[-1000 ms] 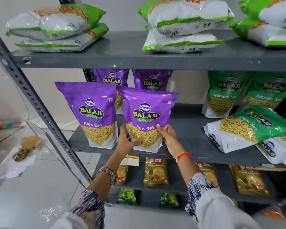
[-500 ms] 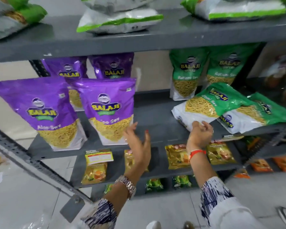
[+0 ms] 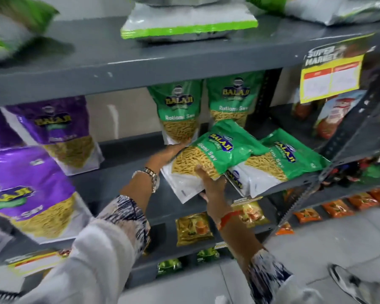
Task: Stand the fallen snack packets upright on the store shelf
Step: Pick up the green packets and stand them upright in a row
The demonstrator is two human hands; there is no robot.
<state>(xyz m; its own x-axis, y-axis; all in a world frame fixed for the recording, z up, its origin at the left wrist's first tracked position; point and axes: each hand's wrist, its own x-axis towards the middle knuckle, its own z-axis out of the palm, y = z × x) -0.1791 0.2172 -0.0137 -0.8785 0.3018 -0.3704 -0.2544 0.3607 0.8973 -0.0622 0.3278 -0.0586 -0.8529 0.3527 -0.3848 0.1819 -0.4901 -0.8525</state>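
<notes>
Both hands grip the fallen green Ratlami Sev packet (image 3: 208, 159) on the grey shelf (image 3: 123, 172): left hand (image 3: 162, 155) behind it, right hand (image 3: 211, 183) underneath.

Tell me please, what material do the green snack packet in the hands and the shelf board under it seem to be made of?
The green snack packet looks like thin plastic film with a glossy printed finish: it shines, creases, and a clear window shows the yellow sev. The left hand and right hand grip it. The shelf board seems painted metal, matte dark grey, with perforated steel uprights beside it, though blur leaves this open.
</notes>
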